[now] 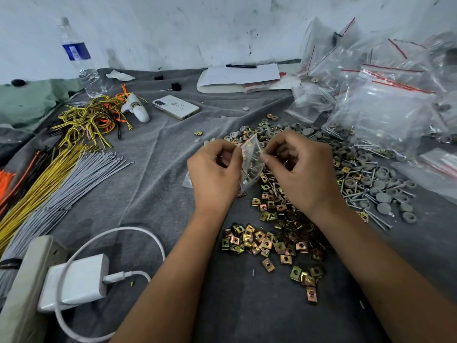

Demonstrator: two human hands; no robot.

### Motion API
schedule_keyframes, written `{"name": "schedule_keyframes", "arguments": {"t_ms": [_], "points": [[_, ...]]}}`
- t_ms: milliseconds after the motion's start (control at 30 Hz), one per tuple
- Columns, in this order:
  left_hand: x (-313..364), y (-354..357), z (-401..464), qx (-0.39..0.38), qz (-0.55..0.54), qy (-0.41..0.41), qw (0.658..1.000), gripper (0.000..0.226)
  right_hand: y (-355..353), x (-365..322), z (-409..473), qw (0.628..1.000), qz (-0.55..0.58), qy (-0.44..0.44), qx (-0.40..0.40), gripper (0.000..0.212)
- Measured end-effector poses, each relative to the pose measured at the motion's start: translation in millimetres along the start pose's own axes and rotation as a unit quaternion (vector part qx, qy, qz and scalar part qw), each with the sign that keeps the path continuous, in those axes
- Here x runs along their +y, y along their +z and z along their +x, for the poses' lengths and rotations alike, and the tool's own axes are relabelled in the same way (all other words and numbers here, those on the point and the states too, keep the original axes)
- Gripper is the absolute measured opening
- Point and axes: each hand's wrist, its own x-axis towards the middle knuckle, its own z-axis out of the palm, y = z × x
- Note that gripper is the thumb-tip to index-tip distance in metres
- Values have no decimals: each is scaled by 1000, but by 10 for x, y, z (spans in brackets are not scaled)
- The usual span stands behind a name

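A small clear zip bag (250, 162) with screws inside hangs between my hands above the grey cloth. My left hand (214, 172) pinches its left edge near the top. My right hand (298, 169) pinches the right edge with thumb and fingers. Below the bag lies a heap of brass-coloured square clip nuts (277, 233). To the right are grey round caps (378, 189) mixed with long screws (356, 194).
Clear zip bags (385, 105) pile up at the right. Yellow and grey wires (64, 174) lie at the left, a white charger (76, 280) on a power strip at the lower left. A phone (176, 107), water bottle (81, 60), notepad with pen (241, 73) sit farther back.
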Motion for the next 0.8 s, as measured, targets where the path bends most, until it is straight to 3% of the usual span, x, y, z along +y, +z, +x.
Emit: {"name": "schedule_keyframes", "arguments": {"t_ms": [133,267,333,600,800], "points": [[19,-10,2,45,-24,-34,998,18,-62,66,31,999,-48,-1,-18,10],[45,-34,29,91,-34,-58,994,21,-75,173,22,951,-219,-7,-218,16],[45,-47,41,101,-46,-71,991,19,-74,193,18,935,-233,12,-267,19],[22,-109,87,168,-63,-105,978,18,-57,180,20,928,-224,16,-296,13],[43,-118,82,164,-69,-110,978,20,-81,100,36,984,-41,55,-163,9]]}}
